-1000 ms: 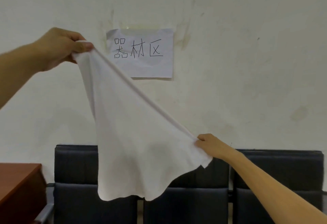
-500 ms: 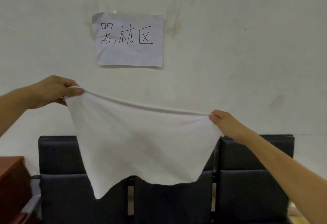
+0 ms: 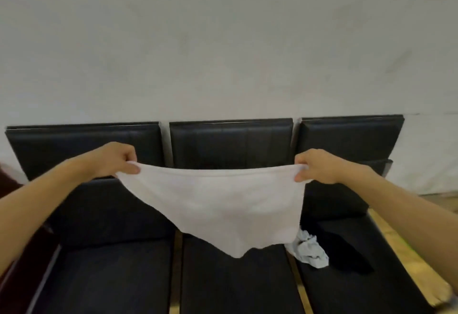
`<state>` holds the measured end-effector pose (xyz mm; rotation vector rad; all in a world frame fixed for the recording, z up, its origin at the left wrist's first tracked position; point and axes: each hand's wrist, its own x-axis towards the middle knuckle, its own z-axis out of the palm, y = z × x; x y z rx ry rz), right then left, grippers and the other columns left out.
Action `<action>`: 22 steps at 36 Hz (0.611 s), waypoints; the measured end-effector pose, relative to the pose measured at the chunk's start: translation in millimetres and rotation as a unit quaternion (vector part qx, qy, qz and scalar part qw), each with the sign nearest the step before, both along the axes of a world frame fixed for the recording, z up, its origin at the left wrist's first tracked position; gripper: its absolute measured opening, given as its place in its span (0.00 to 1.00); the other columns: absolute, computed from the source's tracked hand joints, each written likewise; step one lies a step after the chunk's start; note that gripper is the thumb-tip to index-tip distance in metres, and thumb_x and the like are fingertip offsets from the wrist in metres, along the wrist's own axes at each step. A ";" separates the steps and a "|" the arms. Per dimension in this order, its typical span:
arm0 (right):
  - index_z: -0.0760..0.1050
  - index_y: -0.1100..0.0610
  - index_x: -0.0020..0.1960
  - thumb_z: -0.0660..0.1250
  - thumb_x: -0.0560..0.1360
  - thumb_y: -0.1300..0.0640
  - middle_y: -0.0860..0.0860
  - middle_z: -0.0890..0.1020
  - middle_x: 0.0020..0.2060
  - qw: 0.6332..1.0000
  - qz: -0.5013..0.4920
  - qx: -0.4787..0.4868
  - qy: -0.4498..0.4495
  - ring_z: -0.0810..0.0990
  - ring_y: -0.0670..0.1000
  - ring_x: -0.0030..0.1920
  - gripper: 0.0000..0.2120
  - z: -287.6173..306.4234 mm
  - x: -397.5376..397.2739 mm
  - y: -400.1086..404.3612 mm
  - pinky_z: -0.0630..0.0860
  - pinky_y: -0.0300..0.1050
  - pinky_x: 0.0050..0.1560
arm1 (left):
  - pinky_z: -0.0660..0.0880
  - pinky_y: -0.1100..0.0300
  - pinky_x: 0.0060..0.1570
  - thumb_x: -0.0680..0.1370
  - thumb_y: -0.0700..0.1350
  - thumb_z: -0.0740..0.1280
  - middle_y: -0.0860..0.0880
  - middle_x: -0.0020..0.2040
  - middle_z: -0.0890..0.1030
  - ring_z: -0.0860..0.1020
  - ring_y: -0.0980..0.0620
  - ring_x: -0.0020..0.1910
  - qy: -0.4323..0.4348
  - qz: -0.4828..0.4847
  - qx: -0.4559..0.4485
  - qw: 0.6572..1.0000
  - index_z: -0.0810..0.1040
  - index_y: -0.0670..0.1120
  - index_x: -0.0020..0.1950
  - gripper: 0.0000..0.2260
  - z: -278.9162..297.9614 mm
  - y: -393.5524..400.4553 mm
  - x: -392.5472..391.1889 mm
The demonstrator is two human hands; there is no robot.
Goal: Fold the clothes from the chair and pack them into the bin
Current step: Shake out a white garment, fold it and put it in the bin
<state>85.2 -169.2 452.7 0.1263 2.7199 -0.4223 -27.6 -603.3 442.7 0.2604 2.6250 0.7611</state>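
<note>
Left hand (image 3: 116,160), centre left of the frame, is pinching one top corner of the white cloth (image 3: 218,204). Right hand (image 3: 314,166), centre right, is pinching the other corner. Cloth is hanging spread between them, its lower edge dangling above the middle seat of the black chair (image 3: 104,274). A crumpled pale garment (image 3: 309,249) is lying on the right seat, lower right, with a black garment (image 3: 347,246) just beside it.

Soft, even indoor light, no hard shadows; whole frame smeared with motion blur (edges bowed by the wide lens).
</note>
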 end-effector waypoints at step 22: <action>0.75 0.55 0.59 0.57 0.79 0.63 0.58 0.81 0.49 0.983 0.018 0.143 0.111 0.78 0.59 0.49 0.13 -216.1 -43.1 67.1 0.67 0.45 0.41 | 0.77 0.48 0.39 0.78 0.39 0.64 0.46 0.39 0.79 0.78 0.47 0.38 0.139 0.021 -0.030 0.990 0.75 0.47 0.43 0.05 -206.5 85.4 -21.6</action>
